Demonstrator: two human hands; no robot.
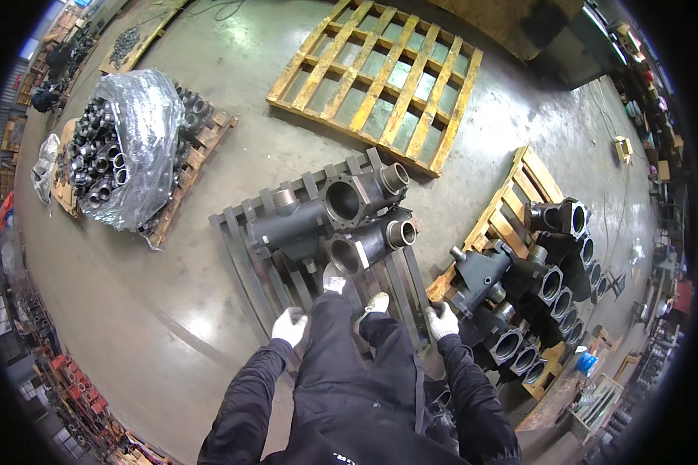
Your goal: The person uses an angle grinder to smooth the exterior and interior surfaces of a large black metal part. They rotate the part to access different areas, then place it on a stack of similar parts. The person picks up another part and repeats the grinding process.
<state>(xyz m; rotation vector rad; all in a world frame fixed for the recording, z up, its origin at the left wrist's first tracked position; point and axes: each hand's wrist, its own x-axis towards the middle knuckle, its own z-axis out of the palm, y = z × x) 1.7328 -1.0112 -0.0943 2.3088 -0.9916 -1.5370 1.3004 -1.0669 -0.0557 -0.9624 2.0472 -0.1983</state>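
Observation:
My left hand [290,325], in a white glove, hangs beside my left leg with its fingers curled in and nothing showing in them. On the other side my right hand [443,319], also gloved, is loosely closed near the corner of a wooden pallet [507,223]; no held thing shows. Before my feet, several large black cast pipe fittings [291,226] with round flanged openings lie on a dark slatted metal rack [236,240]. My shoes are at the rack's near side. Close to my right hand, a black valve body [481,273] rests among similar castings on the wooden pallet.
A yellowish wooden pallet [411,81] lies on the floor ahead. At the left, a pallet [198,159] carries small dark fittings partly wrapped in clear plastic film [143,116]. Red parts [77,384] stand at the far lower left. A blue object [586,363] lies at the right.

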